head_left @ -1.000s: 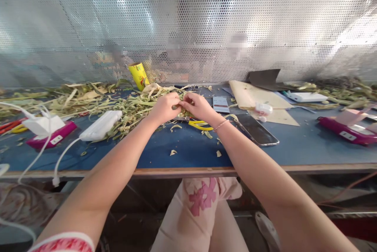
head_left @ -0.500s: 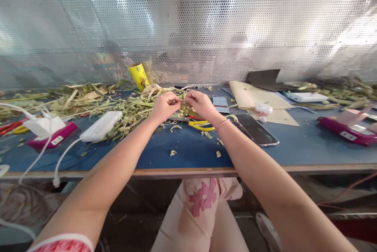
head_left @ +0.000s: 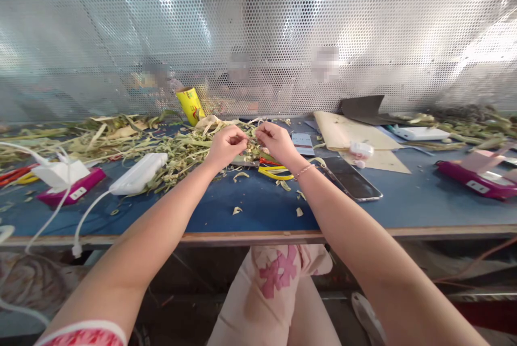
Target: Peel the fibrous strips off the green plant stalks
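My left hand and my right hand are raised just above the blue table, close together, both pinched on a small piece of plant material between them. A heap of green-yellow leaf strips lies under and left of the hands. Yellow-handled scissors lie on the table just below my right wrist.
A perforated metal screen backs the table. A yellow cylinder leans at the rear. A white power bank with cable and a magenta box lie left. A phone, cardboard and another magenta box lie right.
Both hands have lifted slightly off the leaf heap and drawn a little apart, still pinching the small piece between them.
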The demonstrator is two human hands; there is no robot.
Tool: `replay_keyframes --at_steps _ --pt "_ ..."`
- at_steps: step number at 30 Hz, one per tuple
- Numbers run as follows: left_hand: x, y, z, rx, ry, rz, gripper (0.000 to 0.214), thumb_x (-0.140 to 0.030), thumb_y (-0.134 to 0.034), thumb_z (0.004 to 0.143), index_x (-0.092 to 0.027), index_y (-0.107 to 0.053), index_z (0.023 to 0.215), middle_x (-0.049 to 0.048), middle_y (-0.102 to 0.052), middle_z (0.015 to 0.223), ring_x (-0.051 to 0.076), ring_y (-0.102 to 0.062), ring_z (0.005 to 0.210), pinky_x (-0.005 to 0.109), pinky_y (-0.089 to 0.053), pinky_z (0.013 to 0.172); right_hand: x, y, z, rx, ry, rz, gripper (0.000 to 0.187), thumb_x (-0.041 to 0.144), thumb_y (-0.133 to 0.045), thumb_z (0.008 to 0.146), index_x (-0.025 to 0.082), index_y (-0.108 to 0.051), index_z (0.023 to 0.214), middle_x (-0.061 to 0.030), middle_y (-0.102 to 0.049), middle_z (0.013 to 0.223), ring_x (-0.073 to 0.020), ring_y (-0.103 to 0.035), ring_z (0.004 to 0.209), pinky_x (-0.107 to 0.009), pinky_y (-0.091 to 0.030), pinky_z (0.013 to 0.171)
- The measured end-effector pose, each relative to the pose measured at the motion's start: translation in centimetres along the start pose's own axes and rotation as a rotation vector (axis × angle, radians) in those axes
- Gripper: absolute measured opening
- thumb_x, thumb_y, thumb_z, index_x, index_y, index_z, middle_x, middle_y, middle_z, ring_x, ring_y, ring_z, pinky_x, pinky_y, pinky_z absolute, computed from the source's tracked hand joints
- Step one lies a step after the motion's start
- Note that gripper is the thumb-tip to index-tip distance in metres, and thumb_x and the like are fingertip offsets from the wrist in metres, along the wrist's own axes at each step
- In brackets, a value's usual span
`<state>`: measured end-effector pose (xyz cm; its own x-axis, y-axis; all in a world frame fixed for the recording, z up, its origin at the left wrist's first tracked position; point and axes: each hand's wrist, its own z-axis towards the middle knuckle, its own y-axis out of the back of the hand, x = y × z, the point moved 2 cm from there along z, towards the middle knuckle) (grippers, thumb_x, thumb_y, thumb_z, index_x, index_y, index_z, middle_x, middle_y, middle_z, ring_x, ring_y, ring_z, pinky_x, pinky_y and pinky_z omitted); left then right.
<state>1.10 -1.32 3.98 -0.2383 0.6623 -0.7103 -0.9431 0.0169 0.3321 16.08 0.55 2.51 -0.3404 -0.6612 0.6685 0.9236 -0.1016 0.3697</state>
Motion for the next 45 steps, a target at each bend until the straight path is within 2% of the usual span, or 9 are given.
replay_keyframes --at_steps 5,9,12,15,19,28,33,38,45 --pt "1.1 1.3 0.4 -0.184 0.082 -0.004 0.004 -0.014 -0.051 0.062 -0.017 -0.051 0.062 -0.0055 -0.047 0.053 0.007 -0.048 0.043 0.021 -0.041 0.046 -0.1 1.0 0.2 -0.113 -0.079 0.059 0.014 0.027 -0.047 0.076 0.020 -0.044 0.064 0.0035 -0.048 0.057 -0.0092 -0.046 0.054 -0.025 -0.040 0.059" --pt "2.0 1.8 0.8 -0.212 0.067 0.038 0.002 -0.017 -0.051 0.064 -0.017 -0.052 0.062 -0.0035 -0.050 0.058 0.009 -0.051 0.053 0.025 -0.045 0.057 -0.6 1.0 0.4 -0.078 -0.126 0.231 0.016 0.033 -0.049 0.076 0.020 -0.044 0.068 0.0029 -0.052 0.060 -0.0095 -0.053 0.058 -0.025 -0.045 0.059" --pt "2.3 1.3 0.8 -0.169 0.087 0.095 0.010 -0.023 -0.057 0.066 -0.017 -0.055 0.073 0.0012 -0.058 0.077 0.013 -0.056 0.073 0.029 -0.046 0.070 -0.7 0.4 0.4 -0.029 -0.134 0.317 0.018 0.035 -0.051 0.076 0.020 -0.045 0.069 0.0024 -0.054 0.062 -0.0096 -0.055 0.060 -0.025 -0.046 0.059" --pt "2.4 0.2 0.5 0.016 0.145 0.007 0.031 -0.033 -0.064 0.065 -0.017 -0.055 0.089 0.0054 -0.060 0.093 0.017 -0.058 0.085 0.033 -0.046 0.077 -0.4 -0.1 0.3 0.016 -0.131 0.352 0.018 0.036 -0.051 0.075 0.020 -0.045 0.069 0.0021 -0.056 0.064 -0.0095 -0.056 0.062 -0.025 -0.047 0.061" --pt "2.7 -1.0 0.0 0.193 0.196 -0.065 0.034 -0.037 -0.069 0.061 -0.015 -0.055 0.082 0.0035 -0.060 0.079 0.017 -0.058 0.079 0.031 -0.045 0.075 0.0 -0.3 0.1 0.033 -0.121 0.348 0.018 0.035 -0.051 0.075 0.020 -0.045 0.069 0.0018 -0.056 0.065 -0.0091 -0.054 0.061 -0.026 -0.048 0.063" --pt "3.3 -1.4 -0.2 0.138 0.239 -0.217 0.024 -0.034 -0.067 0.065 -0.015 -0.055 0.072 -0.0001 -0.057 0.070 0.012 -0.055 0.071 0.026 -0.042 0.070 -0.1 -0.5 0.3 0.045 -0.105 0.376 0.026 0.025 -0.063 0.061 0.020 -0.042 0.074 0.0052 -0.048 0.068 -0.0065 -0.047 0.059 -0.023 -0.043 0.057" --pt "2.2 -1.7 -0.4 0.131 0.325 -0.402 0.011 -0.022 -0.064 0.065 -0.014 -0.056 0.067 -0.0029 -0.052 0.062 0.008 -0.050 0.062 0.021 -0.039 0.062 -0.1 -0.6 0.1 0.023 -0.121 0.518 0.025 0.023 -0.060 0.062 0.021 -0.041 0.077 0.0059 -0.045 0.071 -0.0057 -0.047 0.057 -0.023 -0.044 0.055" --pt "1.4 -1.8 -0.5 0.141 0.455 -0.644 0.004 -0.015 -0.058 0.064 -0.014 -0.055 0.067 0.0007 -0.058 0.065 0.011 -0.056 0.065 0.023 -0.043 0.062 0.4 -0.2 -0.1 -0.032 -0.105 0.594 0.026 0.021 -0.061 0.061 0.021 -0.042 0.080 0.0049 -0.045 0.076 -0.0048 -0.047 0.062 -0.021 -0.044 0.060" --pt "1.1 -1.7 -0.6 0.155 0.512 -0.735 0.007 -0.011 -0.053 0.066 -0.014 -0.055 0.072 0.0021 -0.060 0.061 0.012 -0.058 0.059 0.024 -0.046 0.059 1.1 -0.1 -0.5 0.075 -0.064 0.632 0.033 0.029 -0.063 0.064 0.024 -0.045 0.090 0.0028 -0.049 0.079 -0.0083 -0.049 0.065 -0.024 -0.046 0.061"
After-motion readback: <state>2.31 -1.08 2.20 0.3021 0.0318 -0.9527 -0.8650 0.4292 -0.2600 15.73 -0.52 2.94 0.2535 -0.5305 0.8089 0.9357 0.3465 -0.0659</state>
